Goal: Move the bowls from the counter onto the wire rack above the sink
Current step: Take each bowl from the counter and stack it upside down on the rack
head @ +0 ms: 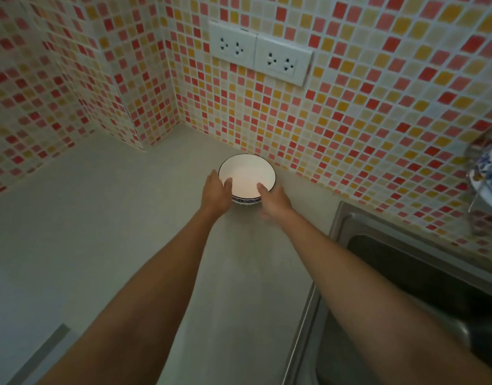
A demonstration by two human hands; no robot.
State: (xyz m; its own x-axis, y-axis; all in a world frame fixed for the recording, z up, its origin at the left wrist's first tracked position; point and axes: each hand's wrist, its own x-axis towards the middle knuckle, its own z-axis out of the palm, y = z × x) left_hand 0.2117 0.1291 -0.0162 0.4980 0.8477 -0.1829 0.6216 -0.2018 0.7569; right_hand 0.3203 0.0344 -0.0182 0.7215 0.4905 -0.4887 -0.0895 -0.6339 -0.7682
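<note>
A single white bowl with a dark rim and a patterned band on its outside stands on the pale counter, close to the tiled back wall. My left hand holds its left side, thumb over the rim and fingers along the outside. At the near right side my right hand, slightly blurred, has its thumb inside the rim and its fingers round the outer wall. The wire rack shows at the far right edge, with blue-and-white dishes in it.
A steel sink lies to the right of the counter, below the rack. Two white wall sockets sit on the mosaic tiles above the bowl. The tiled wall forms a corner at the back left.
</note>
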